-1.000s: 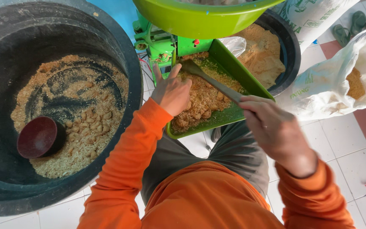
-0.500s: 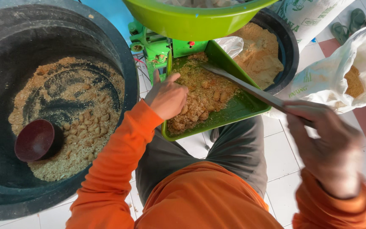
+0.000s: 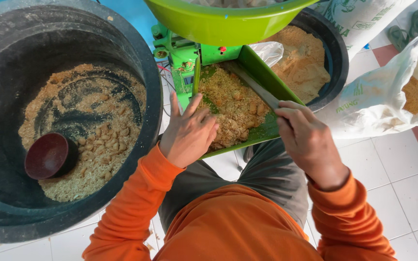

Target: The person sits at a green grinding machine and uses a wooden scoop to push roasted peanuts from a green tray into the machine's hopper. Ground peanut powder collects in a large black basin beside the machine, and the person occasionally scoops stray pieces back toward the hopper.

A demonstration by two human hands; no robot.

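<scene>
The person's left hand [image 3: 188, 131] rests spread, fingers apart, on the near end of the green sloping metal chute tray [image 3: 286, 92], palm against the heap of crumbly tan pellet feed [image 3: 228, 104] that lies in it. The right hand [image 3: 306, 140] is closed around the near end of a long flat grey metal scraper [image 3: 255, 87], whose blade runs up along the tray's right wall towards the green machine body [image 3: 182, 55] at the tray's top.

Judging by how things lie, the work looks partway through: the tray holds a good load of feed, and the big black round tub [image 3: 153, 96] left of the tray has only a thin ring of the same feed on its floor, with a dark red round bowl [image 3: 49, 155] lying in it.

Above the tray hangs a lime-green plastic basin [image 3: 228, 24]. Behind the tray stands a second black tub of fine tan meal [image 3: 303, 60], and right of it an open white sack [image 3: 383, 92] on the white tiled floor [image 3: 402, 179]. The tray's raised walls hem the hands in; open room lies only towards the person's lap
</scene>
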